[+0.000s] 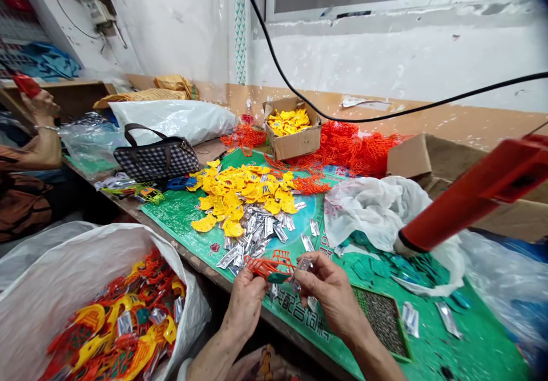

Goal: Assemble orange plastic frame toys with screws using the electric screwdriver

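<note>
We pinch an orange frame [270,265] in our left hand [246,301], fingers closed on it. Our right hand [327,292] grips a silver piece [303,265]; fitting it likely needs careful alignment above the counter [454,341].

I was looking at what seemed to be a small assembly workshop: a green-matted workbench [180,212] heaped with yellow plastic parts [240,195], orange lattice pieces [351,147], a cardboard box [293,141] of parts, and a sack [64,278] of finished toys.

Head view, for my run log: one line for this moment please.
left hand: holds orange grid piece | right hand: pinches silver part | yellow pieces: on green mat
</note>
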Demonstrator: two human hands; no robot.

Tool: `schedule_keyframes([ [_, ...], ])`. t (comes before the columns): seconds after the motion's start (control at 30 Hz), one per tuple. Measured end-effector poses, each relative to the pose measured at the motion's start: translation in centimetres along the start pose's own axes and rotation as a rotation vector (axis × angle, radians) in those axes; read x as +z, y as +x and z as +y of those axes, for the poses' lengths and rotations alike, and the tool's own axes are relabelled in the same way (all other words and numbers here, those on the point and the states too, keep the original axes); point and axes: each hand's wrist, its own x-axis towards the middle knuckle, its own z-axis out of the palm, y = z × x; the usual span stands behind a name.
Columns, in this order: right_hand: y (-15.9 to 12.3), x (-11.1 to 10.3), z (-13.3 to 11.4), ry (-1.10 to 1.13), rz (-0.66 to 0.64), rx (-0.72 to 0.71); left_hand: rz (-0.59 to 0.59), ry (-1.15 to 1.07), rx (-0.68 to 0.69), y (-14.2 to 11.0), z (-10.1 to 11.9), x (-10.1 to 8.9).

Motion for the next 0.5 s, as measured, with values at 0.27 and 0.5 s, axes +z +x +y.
schedule_keyframes([
  [0.27,-0.02,0.81,0.05,0.170,-0.009,0.079,0.027,0.027,-0.013,0.00,-0.19,0.02],
  [0.5,0.09,0.76,0.38,0.231,0.001,0.103,0.013,0.037,-0.026,-0.10,0.12,0.30],
])
